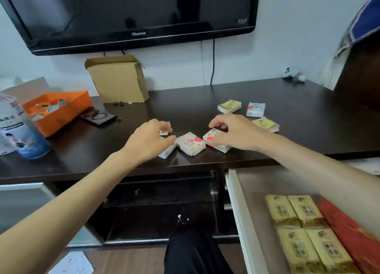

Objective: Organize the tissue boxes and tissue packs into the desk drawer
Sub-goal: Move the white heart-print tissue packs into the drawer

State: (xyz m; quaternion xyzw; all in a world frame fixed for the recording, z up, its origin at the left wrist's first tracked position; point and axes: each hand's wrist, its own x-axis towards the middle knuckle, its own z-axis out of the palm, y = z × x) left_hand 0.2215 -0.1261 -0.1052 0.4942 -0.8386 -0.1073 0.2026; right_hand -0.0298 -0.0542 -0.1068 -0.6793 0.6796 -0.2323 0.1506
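Four yellow packs point(304, 230) fill the drawer point(242, 212); both hands point(150, 139) point(234, 133) grip heart-print packs point(218, 140).

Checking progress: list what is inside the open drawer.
The drawer holds four yellow tissue packs in two rows and a red pack beside them. The right forearm covers its far right part.

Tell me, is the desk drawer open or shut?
Open: the drawer is pulled out below the desk edge, with yellow tissue packs visible inside.
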